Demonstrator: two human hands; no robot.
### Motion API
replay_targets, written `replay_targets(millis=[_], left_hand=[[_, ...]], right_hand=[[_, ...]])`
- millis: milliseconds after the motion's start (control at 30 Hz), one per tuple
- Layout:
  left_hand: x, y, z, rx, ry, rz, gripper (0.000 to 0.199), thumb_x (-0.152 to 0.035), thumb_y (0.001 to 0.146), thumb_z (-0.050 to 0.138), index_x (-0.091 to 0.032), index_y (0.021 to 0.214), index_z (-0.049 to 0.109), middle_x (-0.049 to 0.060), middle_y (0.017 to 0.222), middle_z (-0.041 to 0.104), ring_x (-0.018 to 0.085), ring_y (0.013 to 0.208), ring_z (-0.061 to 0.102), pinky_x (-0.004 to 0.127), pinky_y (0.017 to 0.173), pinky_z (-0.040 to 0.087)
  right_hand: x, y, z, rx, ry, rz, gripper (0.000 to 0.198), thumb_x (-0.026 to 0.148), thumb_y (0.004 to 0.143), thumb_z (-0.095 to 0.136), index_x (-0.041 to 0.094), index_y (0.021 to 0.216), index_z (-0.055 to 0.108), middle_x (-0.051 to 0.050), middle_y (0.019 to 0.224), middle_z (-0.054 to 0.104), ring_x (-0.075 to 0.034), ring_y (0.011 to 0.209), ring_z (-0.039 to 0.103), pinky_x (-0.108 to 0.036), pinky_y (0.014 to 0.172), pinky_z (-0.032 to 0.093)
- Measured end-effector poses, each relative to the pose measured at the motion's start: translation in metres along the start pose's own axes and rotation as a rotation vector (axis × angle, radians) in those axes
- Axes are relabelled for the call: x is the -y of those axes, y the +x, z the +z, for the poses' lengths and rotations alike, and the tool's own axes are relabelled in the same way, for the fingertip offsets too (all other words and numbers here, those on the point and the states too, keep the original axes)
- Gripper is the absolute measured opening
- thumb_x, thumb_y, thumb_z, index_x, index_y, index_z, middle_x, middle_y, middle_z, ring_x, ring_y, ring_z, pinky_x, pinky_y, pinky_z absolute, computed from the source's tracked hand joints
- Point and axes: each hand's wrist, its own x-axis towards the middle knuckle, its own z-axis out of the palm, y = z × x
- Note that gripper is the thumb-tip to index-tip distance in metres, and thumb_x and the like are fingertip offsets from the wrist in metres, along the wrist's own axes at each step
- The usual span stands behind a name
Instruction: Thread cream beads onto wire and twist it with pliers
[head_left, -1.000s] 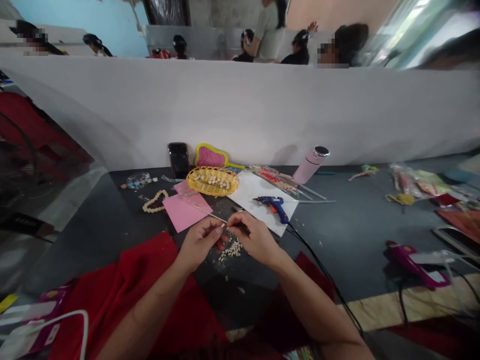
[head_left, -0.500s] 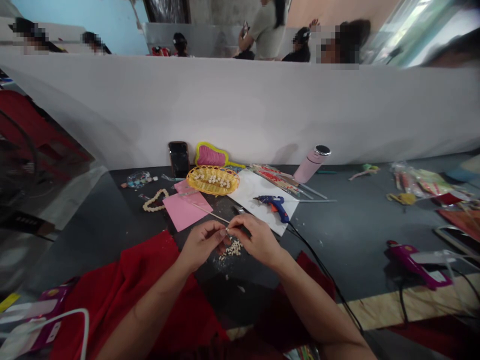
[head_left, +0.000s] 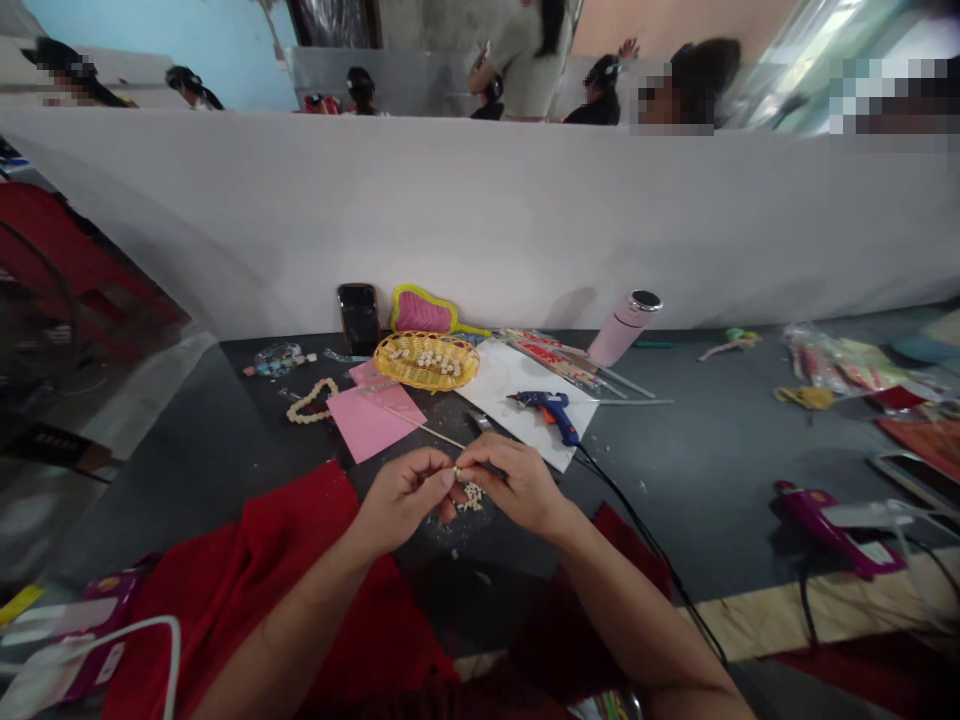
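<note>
My left hand (head_left: 411, 492) and my right hand (head_left: 519, 482) meet above the dark table, fingertips pinched together on a small cream piece (head_left: 457, 472). What kind of piece it is, I cannot make out. Below the fingers lies a loose pile of similar cream pieces (head_left: 472, 497), partly hidden by both hands. A thin stick (head_left: 433, 432) runs from the pink paper (head_left: 375, 420) toward my fingertips; its near end is hidden. Just beyond my right hand a cutter-like tool (head_left: 478, 422) rests on the table.
A blue glue gun (head_left: 551, 408) lies on white paper (head_left: 499, 385), its cord trailing right. Behind are a yellow basket (head_left: 427, 380) with cream pieces, a phone (head_left: 359, 318) and a pink flask (head_left: 624, 328). A beaded heart (head_left: 311, 402) lies left. Red cloth (head_left: 300, 560) covers the front.
Both hands have shifted slightly downward, still pinching together, and cover more of the pile. The things on the table stay where they were.
</note>
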Motion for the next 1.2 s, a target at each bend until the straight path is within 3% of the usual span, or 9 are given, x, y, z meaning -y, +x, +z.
replay_targets(millis=[467,667,1033,1200], left_hand=[[-0.0024,0.0000,-0.0029,0.040,-0.019,-0.036,0.021,-0.033,0.083,0.055,-0.013,0.079,0.057,0.002,0.069,0.065,0.007,0.052,0.057,0.020,0.052,0.047],[-0.0015,0.0005,-0.0045,0.066,-0.024,-0.038,0.020,-0.032,0.083,0.056,-0.013,0.086,0.059,0.003,0.075,0.066,0.007,0.055,0.057,0.021,0.055,0.047],[-0.0038,-0.0011,-0.0041,0.041,0.006,-0.034,0.020,-0.033,0.082,0.057,-0.013,0.080,0.058,0.002,0.070,0.066,0.006,0.051,0.055,0.020,0.052,0.046],[-0.0041,-0.0016,-0.0038,0.035,-0.002,-0.032,0.021,-0.033,0.082,0.058,-0.013,0.080,0.059,0.002,0.071,0.066,0.007,0.052,0.056,0.019,0.052,0.046]], right_hand=[[-0.0008,-0.0004,0.0005,-0.012,0.017,-0.091,0.014,0.020,0.088,0.053,0.021,0.099,0.063,-0.003,0.083,0.065,-0.013,0.079,0.060,-0.027,0.070,0.050],[-0.0009,0.0014,-0.0019,-0.015,-0.005,-0.072,0.014,0.021,0.089,0.053,0.020,0.098,0.064,-0.004,0.084,0.066,-0.013,0.080,0.060,-0.027,0.071,0.050],[-0.0027,-0.0006,-0.0032,0.024,0.057,-0.032,0.017,0.023,0.089,0.052,0.021,0.102,0.063,-0.004,0.085,0.066,-0.012,0.078,0.061,-0.025,0.068,0.050],[0.0014,0.0001,-0.0047,0.024,0.074,-0.001,0.012,0.022,0.089,0.052,0.021,0.094,0.062,-0.002,0.082,0.065,-0.011,0.076,0.059,-0.024,0.069,0.048]])
